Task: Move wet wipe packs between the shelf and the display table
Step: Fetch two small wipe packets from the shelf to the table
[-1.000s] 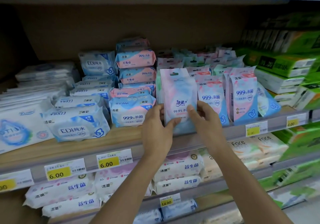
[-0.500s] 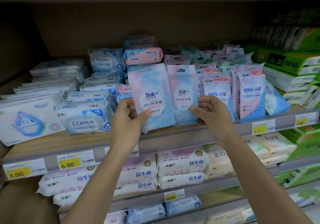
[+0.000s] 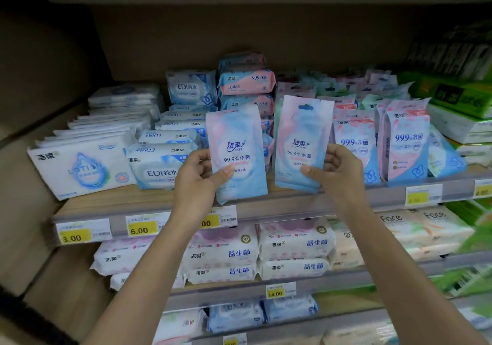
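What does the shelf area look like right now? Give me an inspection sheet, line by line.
Surface: wooden shelf, stocked; display table not in view.
Job's things: two pink-and-blue wet wipe packs, upright and apart, in front of the shelf: left pack, right pack.
Clutter: EDI wipe packs and a Lotion pack on the left, 99.9 packs upright on the right, green boxes at far right.
Grippers: left hand holds the left pack, thumb on its front; right hand holds the right pack the same way.
Cables: nothing seen.
Surroundings: price tags on the shelf rails; lower shelves hold more packs.
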Demonstrator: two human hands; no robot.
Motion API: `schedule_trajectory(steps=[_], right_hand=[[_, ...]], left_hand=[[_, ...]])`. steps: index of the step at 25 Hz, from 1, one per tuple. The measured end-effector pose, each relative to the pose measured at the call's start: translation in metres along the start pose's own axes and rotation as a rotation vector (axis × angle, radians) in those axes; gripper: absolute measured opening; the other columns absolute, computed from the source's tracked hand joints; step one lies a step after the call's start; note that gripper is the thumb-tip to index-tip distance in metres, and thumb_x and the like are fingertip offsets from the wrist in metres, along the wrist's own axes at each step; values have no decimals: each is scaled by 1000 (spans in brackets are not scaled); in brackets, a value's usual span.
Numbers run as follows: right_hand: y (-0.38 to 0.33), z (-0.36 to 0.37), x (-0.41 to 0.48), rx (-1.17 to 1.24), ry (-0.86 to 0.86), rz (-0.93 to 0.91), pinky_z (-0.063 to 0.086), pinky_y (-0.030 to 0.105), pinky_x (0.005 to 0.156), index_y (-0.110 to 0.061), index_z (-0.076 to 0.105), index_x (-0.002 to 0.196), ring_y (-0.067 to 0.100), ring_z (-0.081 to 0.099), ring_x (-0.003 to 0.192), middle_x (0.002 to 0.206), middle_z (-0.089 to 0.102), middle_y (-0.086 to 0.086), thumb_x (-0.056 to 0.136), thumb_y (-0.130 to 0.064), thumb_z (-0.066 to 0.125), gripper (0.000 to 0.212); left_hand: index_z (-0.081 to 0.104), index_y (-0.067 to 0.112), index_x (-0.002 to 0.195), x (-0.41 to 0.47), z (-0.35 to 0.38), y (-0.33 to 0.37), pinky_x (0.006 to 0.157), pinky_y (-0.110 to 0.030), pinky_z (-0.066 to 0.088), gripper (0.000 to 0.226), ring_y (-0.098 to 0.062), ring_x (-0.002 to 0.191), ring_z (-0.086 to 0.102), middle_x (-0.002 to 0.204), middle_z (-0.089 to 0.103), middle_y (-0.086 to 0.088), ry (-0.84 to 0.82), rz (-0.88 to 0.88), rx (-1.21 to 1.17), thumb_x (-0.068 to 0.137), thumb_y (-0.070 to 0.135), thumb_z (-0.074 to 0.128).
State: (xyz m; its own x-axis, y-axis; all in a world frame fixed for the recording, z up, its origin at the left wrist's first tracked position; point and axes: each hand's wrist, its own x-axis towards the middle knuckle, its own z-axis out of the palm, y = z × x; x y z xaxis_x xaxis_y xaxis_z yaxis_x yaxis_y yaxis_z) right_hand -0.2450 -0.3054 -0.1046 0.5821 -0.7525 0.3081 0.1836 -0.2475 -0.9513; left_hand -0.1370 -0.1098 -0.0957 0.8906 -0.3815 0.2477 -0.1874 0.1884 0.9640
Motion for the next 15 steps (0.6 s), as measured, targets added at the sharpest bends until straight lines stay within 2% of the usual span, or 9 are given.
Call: schedule_trajectory(steps=[2,6,8,11,13,15], right_hand=[[-8,0,-7,42,-21,-48,58,24,71,-7,58,103,9,68,77,94,68,4,70,9,73,39],[-26,8,-29,125,-150,-93,57,22,69,-11,61,101,6,69,80,91,72,-4,71,1,73,35],[-27,15,-48,153,-255,-49,56,22,69,-14,64,99,9,70,83,88,75,-6,65,-8,76,37],[-9,33,-78,168,-396,62,59,31,68,-13,66,101,15,71,88,94,75,-4,55,-26,82,51],[10,52,-98,173,-490,118,58,27,68,-11,66,101,14,71,88,93,75,-3,51,-20,86,54],[28,70,-117,177,-578,162,56,21,68,-13,66,99,10,71,86,88,76,-8,58,-10,80,44]], left_hand=[[54,11,107,-3,-8,3,64,-18,56,32,-6,78,68,96,67,-1,-1,-2,-29,80,0,67],[56,17,102,-16,-41,9,69,-24,58,27,-18,90,68,103,68,-7,-8,-3,-36,81,3,67],[57,17,102,-29,-64,10,67,-23,57,27,-17,89,68,104,68,-7,5,-6,-26,80,4,67],[59,18,100,-60,-104,7,69,-26,58,29,-15,88,69,100,70,-2,46,-18,-27,75,7,68],[59,16,100,-91,-127,-2,69,-24,57,29,-12,85,69,92,73,4,110,-34,-7,75,4,67],[58,9,104,-128,-146,-14,67,-21,55,29,-8,81,69,91,72,3,221,-53,11,78,-2,64]])
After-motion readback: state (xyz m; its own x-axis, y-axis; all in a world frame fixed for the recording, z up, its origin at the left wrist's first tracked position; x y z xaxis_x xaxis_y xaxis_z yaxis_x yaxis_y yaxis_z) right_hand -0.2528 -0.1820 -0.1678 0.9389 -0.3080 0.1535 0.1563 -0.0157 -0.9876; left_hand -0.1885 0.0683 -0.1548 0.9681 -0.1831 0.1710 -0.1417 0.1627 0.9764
